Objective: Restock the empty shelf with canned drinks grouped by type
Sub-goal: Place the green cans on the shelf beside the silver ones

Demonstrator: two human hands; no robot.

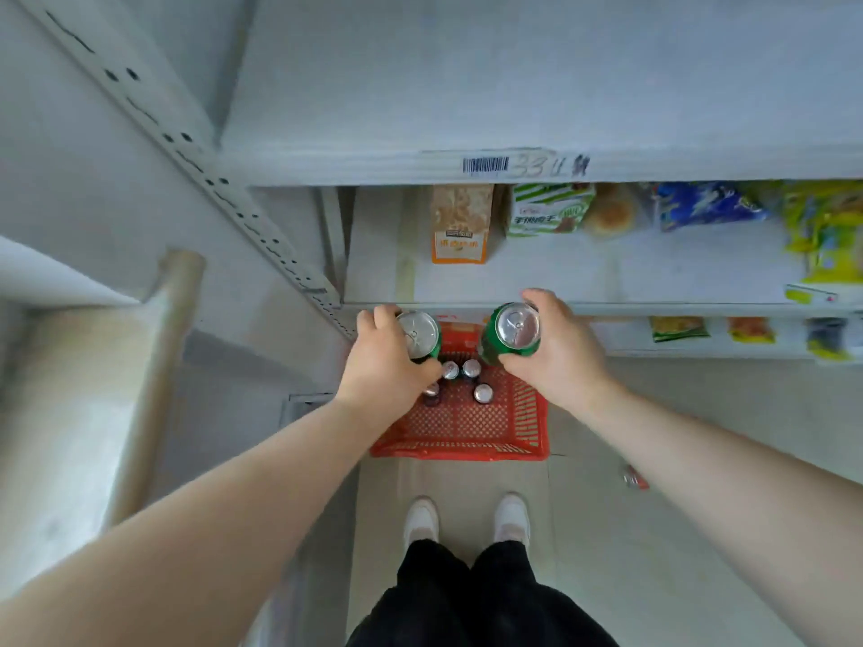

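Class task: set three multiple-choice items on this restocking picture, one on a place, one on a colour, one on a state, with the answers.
1. The red basket stands: A on the floor; B on the top shelf; C on a chair.
2. The left can and right can are: A blue; B green; C yellow.
3. The left hand and right hand: A hang empty; B each grip a can; C push the basket.
Answers: 1 A, floor tiles surround it; 2 B, green sides show; 3 B, fingers curl round each can.

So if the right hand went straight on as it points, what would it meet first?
Likely the front edge of the snack shelf, just ahead of the right hand and its can; depth is unclear.
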